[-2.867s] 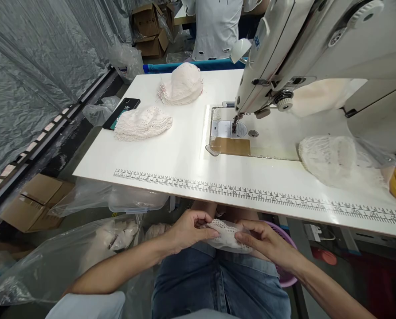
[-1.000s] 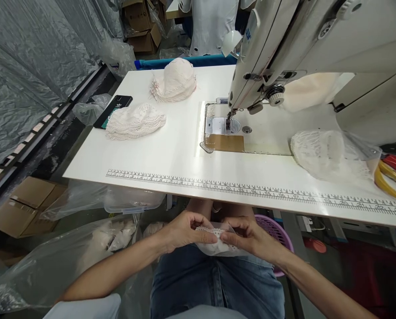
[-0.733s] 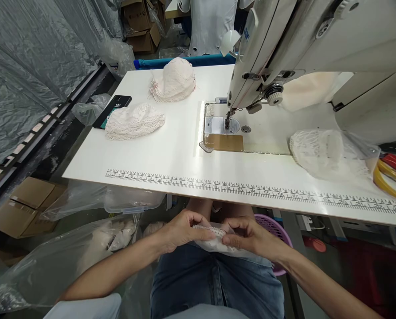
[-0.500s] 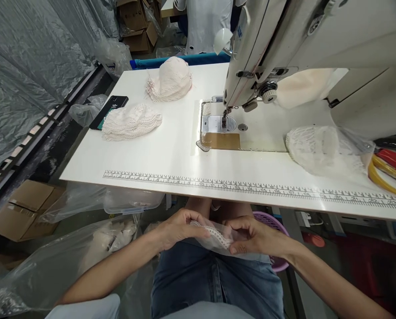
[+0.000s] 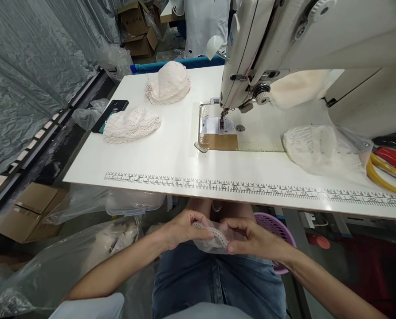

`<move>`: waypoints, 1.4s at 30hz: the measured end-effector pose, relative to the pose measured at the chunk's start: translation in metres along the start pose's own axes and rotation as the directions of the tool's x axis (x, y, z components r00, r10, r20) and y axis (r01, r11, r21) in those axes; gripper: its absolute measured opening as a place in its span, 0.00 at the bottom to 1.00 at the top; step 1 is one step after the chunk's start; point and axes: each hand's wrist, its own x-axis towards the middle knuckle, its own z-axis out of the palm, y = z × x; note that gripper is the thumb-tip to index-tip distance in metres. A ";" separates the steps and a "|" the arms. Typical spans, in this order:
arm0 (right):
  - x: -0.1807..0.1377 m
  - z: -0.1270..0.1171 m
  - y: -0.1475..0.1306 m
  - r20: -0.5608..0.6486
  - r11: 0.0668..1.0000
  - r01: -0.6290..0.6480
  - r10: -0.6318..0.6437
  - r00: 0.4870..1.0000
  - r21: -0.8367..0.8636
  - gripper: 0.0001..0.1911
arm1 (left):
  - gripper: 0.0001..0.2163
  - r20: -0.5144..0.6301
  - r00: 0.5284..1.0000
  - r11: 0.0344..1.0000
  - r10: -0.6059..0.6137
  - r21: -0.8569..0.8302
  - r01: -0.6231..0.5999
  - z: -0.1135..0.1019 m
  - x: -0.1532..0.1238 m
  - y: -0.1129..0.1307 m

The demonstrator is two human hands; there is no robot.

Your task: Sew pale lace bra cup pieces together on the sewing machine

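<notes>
Over my lap, a piece of sheer white fabric with lace trim is stretched between my two hands. My left hand pinches its left end, thumb on top of the lace edge. At the other end my right hand grips it between thumb and fingers. Both hands are below the front edge of the sewing table. On that table lie a stack of white lace pieces and a pale pink fabric stack. The sewing machine stands to their right.
At the right are a plastic-bagged lace bundle and scissors with red and yellow handles. A black phone-sized packet lies by the lace stack. Beneath the table are a purple basket, clear plastic bags and a cardboard box. Another person is beyond the table.
The view has shifted slightly. Both hands keep their hold on the lace-trimmed fabric, whose lace edge now bows upward a little more between them.
</notes>
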 end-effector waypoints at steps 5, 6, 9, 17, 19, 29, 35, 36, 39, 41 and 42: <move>0.007 0.010 -0.004 -0.063 1.000 -0.005 0.004 0.998 -0.017 0.17 | 0.13 -0.043 0.999 0.998 -0.029 0.049 0.031 0.002 0.001 -0.002; 0.008 0.010 -0.004 -0.080 1.000 -0.003 0.000 0.997 -0.029 0.17 | 0.13 -0.046 0.998 0.998 -0.031 0.050 0.033 0.002 0.002 -0.002; 0.009 0.010 -0.004 -0.120 0.999 -0.008 0.003 0.993 -0.043 0.18 | 0.13 -0.025 0.999 0.998 -0.021 0.058 0.023 0.000 0.001 -0.002; 0.009 0.008 -0.002 -0.117 0.999 -0.051 0.050 0.992 -0.005 0.18 | 0.13 -0.011 0.999 0.998 -0.034 0.045 0.034 -0.004 -0.001 -0.002; 0.009 0.007 -0.001 -0.116 0.999 -0.050 0.049 0.992 -0.007 0.17 | 0.13 -0.029 0.999 0.998 -0.025 0.064 0.026 -0.003 0.000 -0.003; -0.012 0.001 -0.013 0.056 0.991 -0.041 0.033 0.998 0.131 0.15 | 0.09 0.071 0.996 0.997 0.050 0.062 -0.055 0.007 -0.012 0.023; -0.033 0.000 -0.012 0.099 0.997 0.062 -0.068 0.993 0.055 0.12 | 0.10 0.121 0.990 0.996 0.069 0.053 -0.076 0.017 -0.016 0.039; -0.036 -0.001 -0.013 0.110 0.995 0.102 -0.104 0.988 0.018 0.13 | 0.11 0.109 0.993 0.997 0.048 0.057 -0.054 0.018 -0.017 0.039; -0.044 -0.005 -0.017 0.222 0.963 0.253 -0.228 0.948 -0.093 0.16 | 0.12 0.139 0.989 0.999 0.040 0.023 -0.043 0.021 -0.019 0.041; -0.045 -0.005 -0.021 0.142 0.903 0.354 -0.328 0.934 -0.242 0.15 | 0.12 0.213 0.975 0.998 0.064 -0.009 -0.064 0.025 -0.021 0.044; -0.044 -0.004 -0.022 0.035 0.845 0.396 -0.412 0.911 -0.360 0.13 | 0.12 0.248 0.967 0.998 0.066 -0.011 -0.066 0.027 -0.021 0.045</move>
